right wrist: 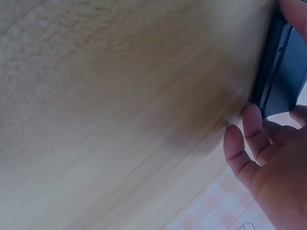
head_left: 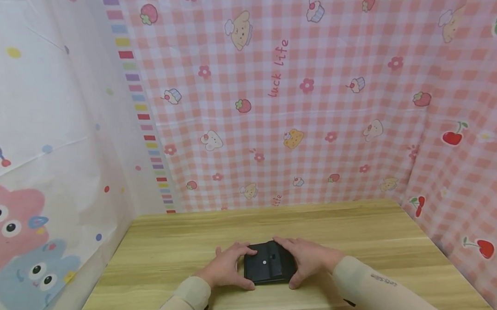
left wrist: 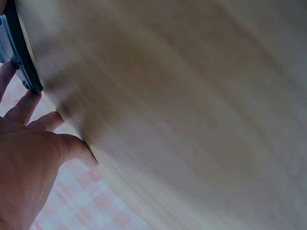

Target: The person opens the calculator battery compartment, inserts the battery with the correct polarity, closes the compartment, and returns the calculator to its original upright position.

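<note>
A flat black wallet (head_left: 259, 264) with a flap and a small pale round stud lies before me on the wooden table (head_left: 185, 236). My left hand (head_left: 227, 269) holds its left side, thumb by the near corner and index finger over the far corner. On the other side my right hand (head_left: 311, 258) grips the right end, its thumb at the near edge and fingers along the far edge. In the left wrist view the wallet (left wrist: 23, 52) shows as a thin dark edge by the fingertips. The right wrist view shows the wallet (right wrist: 283, 72) between thumb and fingers.
Behind the table hangs a pink checked cloth (head_left: 264, 126) with printed cakes and strawberries. A white cloth (head_left: 56, 135) with cartoon figures closes the left side, and more checked cloth (head_left: 453, 174) runs along the right.
</note>
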Available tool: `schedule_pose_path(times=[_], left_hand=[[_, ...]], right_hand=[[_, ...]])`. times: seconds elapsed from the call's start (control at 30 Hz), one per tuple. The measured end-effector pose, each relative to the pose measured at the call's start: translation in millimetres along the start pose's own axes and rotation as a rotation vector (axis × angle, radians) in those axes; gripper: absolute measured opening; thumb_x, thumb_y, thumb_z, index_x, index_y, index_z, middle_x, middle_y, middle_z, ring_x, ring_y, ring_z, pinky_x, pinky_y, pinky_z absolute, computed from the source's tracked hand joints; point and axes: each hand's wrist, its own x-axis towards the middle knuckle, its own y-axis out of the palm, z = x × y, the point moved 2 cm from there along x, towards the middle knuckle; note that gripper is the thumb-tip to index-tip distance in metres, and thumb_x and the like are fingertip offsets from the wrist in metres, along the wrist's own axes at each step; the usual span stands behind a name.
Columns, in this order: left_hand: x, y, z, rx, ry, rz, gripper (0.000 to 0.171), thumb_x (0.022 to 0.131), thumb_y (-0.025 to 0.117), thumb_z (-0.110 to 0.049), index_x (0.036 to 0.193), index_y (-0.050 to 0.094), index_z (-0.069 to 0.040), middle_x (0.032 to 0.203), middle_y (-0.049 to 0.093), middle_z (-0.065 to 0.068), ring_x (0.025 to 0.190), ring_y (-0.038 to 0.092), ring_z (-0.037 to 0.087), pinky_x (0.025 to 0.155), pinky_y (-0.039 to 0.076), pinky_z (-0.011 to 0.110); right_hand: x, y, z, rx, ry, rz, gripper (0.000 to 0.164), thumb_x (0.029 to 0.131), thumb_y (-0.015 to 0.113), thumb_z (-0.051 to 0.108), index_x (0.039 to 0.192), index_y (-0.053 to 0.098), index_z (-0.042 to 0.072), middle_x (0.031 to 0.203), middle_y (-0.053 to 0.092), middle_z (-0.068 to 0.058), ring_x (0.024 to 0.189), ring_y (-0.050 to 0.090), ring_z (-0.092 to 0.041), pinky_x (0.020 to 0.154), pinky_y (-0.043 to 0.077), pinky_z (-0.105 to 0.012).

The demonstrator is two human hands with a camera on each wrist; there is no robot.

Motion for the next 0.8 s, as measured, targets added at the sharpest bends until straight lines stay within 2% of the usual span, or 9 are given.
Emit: schedule_pose_path(times=[0.4, 0.8], left_hand=[[-2.4, -0.2, -3.0, 0.005, -0.006, 0.000, 0.083, 0.075, 0.097, -0.045, 0.148, 0.062, -0.028, 0.172, 0.040, 0.011, 0.165, 0.024, 0.044, 0.117, -0.002, 0.090], [-2.3, -1.4, -7.5, 0.012, -0.016, 0.011, 0.087, 0.071, 0.101, -0.040, 0.147, 0.061, -0.027, 0.172, 0.039, 0.014, 0.164, 0.023, 0.047, 0.116, -0.003, 0.091]], right_hand=[[3.0, 1.3, 0.3, 0.018, 0.010, -0.003, 0.126, 0.066, 0.100, 0.037, 0.169, 0.029, 0.021, 0.155, 0.058, -0.016, 0.131, 0.059, -0.026, 0.111, 0.050, -0.048], [6.0, 2.3, -3.4, 0.016, 0.022, -0.011, 0.125, 0.064, 0.099, 0.038, 0.168, 0.031, 0.023, 0.151, 0.061, -0.013, 0.124, 0.061, -0.022, 0.107, 0.052, -0.047]])
